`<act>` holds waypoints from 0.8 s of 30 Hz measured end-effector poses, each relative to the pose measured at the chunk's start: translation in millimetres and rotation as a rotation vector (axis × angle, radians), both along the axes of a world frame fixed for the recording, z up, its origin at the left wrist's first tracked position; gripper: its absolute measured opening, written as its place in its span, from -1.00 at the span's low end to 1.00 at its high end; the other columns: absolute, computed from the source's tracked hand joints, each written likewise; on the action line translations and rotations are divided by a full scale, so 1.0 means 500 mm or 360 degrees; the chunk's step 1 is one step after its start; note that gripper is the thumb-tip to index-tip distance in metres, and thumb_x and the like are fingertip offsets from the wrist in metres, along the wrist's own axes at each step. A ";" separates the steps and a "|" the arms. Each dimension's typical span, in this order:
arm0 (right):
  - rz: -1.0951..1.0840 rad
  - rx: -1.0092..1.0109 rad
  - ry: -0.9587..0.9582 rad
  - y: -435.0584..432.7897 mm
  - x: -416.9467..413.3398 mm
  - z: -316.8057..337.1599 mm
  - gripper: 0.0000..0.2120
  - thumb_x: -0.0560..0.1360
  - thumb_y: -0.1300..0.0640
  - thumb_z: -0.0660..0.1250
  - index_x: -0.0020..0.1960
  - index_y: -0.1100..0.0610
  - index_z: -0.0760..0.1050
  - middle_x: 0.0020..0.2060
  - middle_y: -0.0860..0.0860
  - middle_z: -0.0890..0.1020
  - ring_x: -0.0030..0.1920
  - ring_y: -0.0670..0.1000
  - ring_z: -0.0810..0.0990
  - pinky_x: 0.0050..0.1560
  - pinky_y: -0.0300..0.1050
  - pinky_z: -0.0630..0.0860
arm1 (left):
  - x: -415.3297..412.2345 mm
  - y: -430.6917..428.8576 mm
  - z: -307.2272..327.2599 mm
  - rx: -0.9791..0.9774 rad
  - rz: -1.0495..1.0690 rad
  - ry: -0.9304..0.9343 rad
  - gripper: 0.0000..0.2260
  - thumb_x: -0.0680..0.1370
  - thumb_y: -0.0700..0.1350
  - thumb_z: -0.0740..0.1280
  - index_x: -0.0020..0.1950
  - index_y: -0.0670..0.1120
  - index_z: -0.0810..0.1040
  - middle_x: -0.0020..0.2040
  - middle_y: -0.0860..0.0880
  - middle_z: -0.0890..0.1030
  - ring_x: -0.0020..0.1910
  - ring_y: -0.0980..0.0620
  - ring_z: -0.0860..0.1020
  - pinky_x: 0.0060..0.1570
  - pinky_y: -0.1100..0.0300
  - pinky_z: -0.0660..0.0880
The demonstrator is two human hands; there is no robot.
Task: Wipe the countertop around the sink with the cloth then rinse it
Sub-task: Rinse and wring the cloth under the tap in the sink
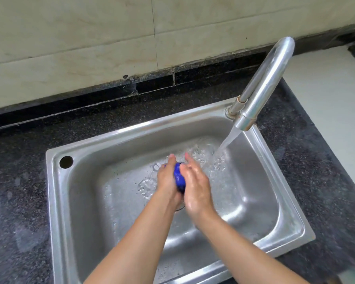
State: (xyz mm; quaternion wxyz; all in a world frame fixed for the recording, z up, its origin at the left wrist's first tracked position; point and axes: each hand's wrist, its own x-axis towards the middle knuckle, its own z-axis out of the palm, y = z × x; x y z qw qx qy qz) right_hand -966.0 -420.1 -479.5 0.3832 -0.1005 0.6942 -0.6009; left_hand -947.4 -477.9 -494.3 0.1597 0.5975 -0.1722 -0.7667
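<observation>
Dark speckled stone countertop (19, 191) with a steel sink (55, 201) dropped into it, cream wall tiles (70, 37) behind and a black strip (152, 83) along the bottom of the wall. Both of the person's hands are down in the middle of the basin. The left hand (166, 180) is curled around a balled-up blue cloth (178, 178), thumb pointing away from the camera. The right hand (195, 188) is laid flat against the other side of it, fingers mostly straight, so the cloth is sandwiched between the two with only a blue sliver showing. It's a bit blurry there, so that's as much as the grip gives away. Both hands look wet and shiny. Just right of them the water stream (228, 142) lands on the basin floor and splashes out around the hands. It's coming from a curved chrome faucet (264, 83) mounted at the back right corner of the sink. There's an open round hole (66, 162) in the sink's rim at the back left corner. The counter left of the sink looks damp and streaky. Off to the far right, past the counter edge, there's a pale surface (326, 99).
</observation>
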 end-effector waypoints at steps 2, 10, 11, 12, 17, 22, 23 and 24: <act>-0.0072 0.0053 0.0121 -0.009 -0.019 -0.022 -0.65 0.50 0.01 0.22 0.26 0.03 0.48 0.31 0.04 0.49 0.26 -0.05 0.47 0.27 -0.35 0.35 | 0.002 0.005 0.009 -0.0079 -0.0024 0.0022 -0.78 0.60 -0.01 0.28 -0.06 -0.17 0.48 -0.29 -0.14 0.58 -0.43 -0.03 0.57 -0.44 0.20 0.53; 0.0529 0.0742 0.1172 0.003 -0.216 -0.019 -0.70 0.55 -0.10 0.22 -0.24 0.08 0.45 -0.33 0.00 0.55 -0.24 0.07 0.52 -0.20 0.00 0.45 | 0.061 0.007 0.043 -0.0458 -0.0990 -0.0100 -0.64 0.46 0.17 0.40 -0.22 -0.14 0.55 -0.33 -0.07 0.56 -0.41 -0.04 0.48 -0.42 0.29 0.41; 0.0355 0.0582 0.0987 0.002 -0.231 -0.007 -0.75 0.55 -0.01 0.26 -0.25 0.08 0.49 -0.34 0.00 0.57 -0.26 0.06 0.54 -0.20 0.04 0.50 | 0.070 0.007 0.045 -0.0524 -0.1082 -0.0112 -0.71 0.44 0.10 0.45 -0.25 -0.10 0.51 -0.35 -0.04 0.49 -0.40 -0.01 0.40 -0.43 0.31 0.34; 0.0150 0.0431 0.0726 0.004 -0.245 0.002 -0.79 0.54 0.07 0.29 -0.25 0.09 0.52 -0.35 0.00 0.58 -0.27 0.03 0.55 -0.18 0.08 0.55 | 0.076 0.011 0.046 -0.0567 -0.1134 -0.0123 -0.76 0.44 0.01 0.47 -0.26 -0.08 0.49 -0.35 -0.03 0.44 -0.38 0.00 0.36 -0.43 0.30 0.29; -0.0163 0.0745 -0.0503 0.056 -0.200 -0.037 -0.67 0.53 -0.11 0.28 0.01 0.17 0.53 -0.18 0.10 0.54 -0.23 0.10 0.54 -0.20 -0.01 0.54 | 0.076 0.040 0.057 -0.0523 -0.1069 0.0060 -0.89 0.51 -0.17 0.39 -0.18 -0.13 0.52 -0.30 -0.08 0.43 -0.35 -0.01 0.45 -0.41 0.31 0.40; 0.0138 0.0616 -0.1131 0.049 -0.148 -0.090 -0.87 0.52 0.09 0.31 -0.03 0.15 0.53 -0.28 0.08 0.63 -0.31 0.04 0.56 -0.26 -0.14 0.50 | 0.100 0.061 0.065 -0.0581 -0.1102 0.0143 -0.71 0.51 0.02 0.40 -0.20 -0.21 0.56 -0.32 -0.10 0.54 -0.33 0.01 0.45 -0.28 0.23 0.39; 0.0133 0.0594 -0.1118 0.042 -0.152 -0.097 -0.90 0.49 0.10 0.34 -0.06 0.12 0.53 -0.28 0.07 0.65 -0.30 0.03 0.56 -0.21 -0.12 0.47 | 0.109 0.061 0.066 -0.0595 -0.1098 0.0170 -0.66 0.50 0.05 0.40 -0.17 -0.26 0.57 -0.30 -0.14 0.57 -0.30 0.01 0.47 -0.24 0.22 0.40; 0.0162 0.0634 -0.1087 0.037 -0.155 -0.101 -0.86 0.46 0.04 0.39 -0.08 0.11 0.53 -0.25 0.07 0.66 -0.28 0.04 0.55 -0.17 -0.09 0.43 | 0.118 0.060 0.069 -0.0628 -0.1107 0.0198 -0.65 0.50 0.05 0.39 -0.13 -0.28 0.58 -0.26 -0.19 0.61 -0.28 0.01 0.48 -0.21 0.22 0.40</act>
